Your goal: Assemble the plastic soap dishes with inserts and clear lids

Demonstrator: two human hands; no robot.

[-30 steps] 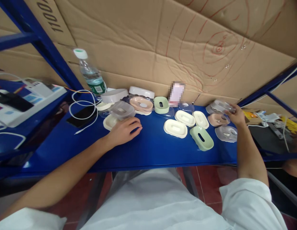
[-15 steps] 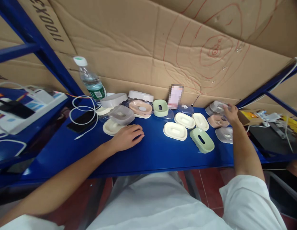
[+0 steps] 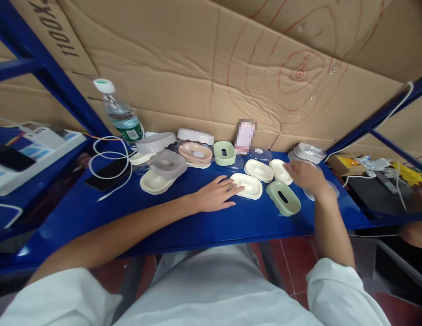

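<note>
My left hand reaches over the blue table with its fingers spread, the fingertips over the edge of a cream oval tray. My right hand is blurred, its fingertips by another cream tray; whether it holds anything is unclear. Between these lies a third cream tray. A light green soap dish with a dark slot sits in front of them. Behind the right hand stands a clear-lidded grey dish. Part of a clear cover shows beside the right wrist.
At left are a grey dish, a pink dish, a second green dish and a cream tray. A water bottle, white cable and black phone lie further left. Cardboard walls the back.
My left hand has moved right from the grey dish to the cream tray. The right hand has left the clear-lidded grey dish and come left and nearer. The view has shifted slightly.
</note>
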